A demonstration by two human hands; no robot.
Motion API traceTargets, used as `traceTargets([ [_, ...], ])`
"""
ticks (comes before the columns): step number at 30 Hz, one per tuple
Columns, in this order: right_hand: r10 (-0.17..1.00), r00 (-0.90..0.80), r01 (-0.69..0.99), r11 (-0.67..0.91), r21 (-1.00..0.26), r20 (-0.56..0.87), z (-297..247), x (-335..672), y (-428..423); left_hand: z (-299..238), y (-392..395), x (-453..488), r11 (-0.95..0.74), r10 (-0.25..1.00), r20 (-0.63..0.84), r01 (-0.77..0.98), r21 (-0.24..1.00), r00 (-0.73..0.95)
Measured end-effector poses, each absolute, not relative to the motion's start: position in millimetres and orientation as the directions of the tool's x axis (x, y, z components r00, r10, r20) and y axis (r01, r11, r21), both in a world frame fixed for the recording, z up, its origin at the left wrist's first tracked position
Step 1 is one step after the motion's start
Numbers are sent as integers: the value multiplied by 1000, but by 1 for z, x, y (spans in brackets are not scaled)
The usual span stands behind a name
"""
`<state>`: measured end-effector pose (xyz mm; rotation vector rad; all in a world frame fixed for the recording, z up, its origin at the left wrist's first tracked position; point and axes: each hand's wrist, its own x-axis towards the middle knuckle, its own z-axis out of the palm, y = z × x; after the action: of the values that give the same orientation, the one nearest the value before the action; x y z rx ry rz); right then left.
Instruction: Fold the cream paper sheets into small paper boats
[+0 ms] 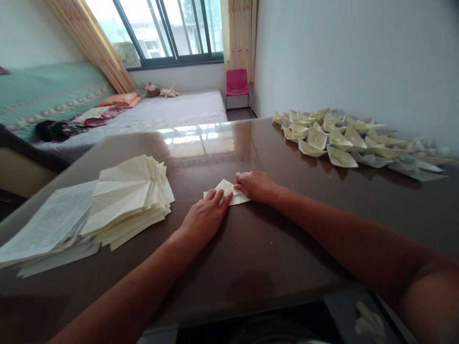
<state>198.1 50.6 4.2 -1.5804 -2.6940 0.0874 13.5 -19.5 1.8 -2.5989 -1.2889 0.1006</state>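
1. We get daylight from the overexposed window (167, 31).
2. Toward the window, we see pale glare across the glossy surface (222, 258).
3. Farthest from the window, we find dimness, soft shadows and wide-angle stretching.

Home, bedroom by the look: pale-covered bed (193, 106), upper L to ctr of frame, w/ orange bedding (118, 99), soft toys (169, 91) + heaped fabric (59, 130) on it. Patterned curtains (240, 36) both sides of sliding window (175, 28), top ctr. Pink chair (237, 81) just R of bed; glossy brown desk (287, 263) in fg.
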Motion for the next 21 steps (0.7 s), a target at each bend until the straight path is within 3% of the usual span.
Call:
traceTargets([
  [3, 870, -492, 870, 492, -36, -9, 7, 198, 47, 5, -19, 15, -570, 805, 21, 783, -249, 592],
  [8, 776, -615, 788, 600, 138, 139, 22, 193, 21, 9, -19, 16, -571, 809, -1, 785, -239, 588],
  [13, 713, -701, 707, 691, 150, 22, 24, 187, -1, 8, -19, 15, -574, 804, 9, 781, -248, 594],
  [21, 771, -629, 734, 633, 246, -104, 29, 187, -9, 11, -19, 11, -524, 832, 1, 786, -328, 555],
])
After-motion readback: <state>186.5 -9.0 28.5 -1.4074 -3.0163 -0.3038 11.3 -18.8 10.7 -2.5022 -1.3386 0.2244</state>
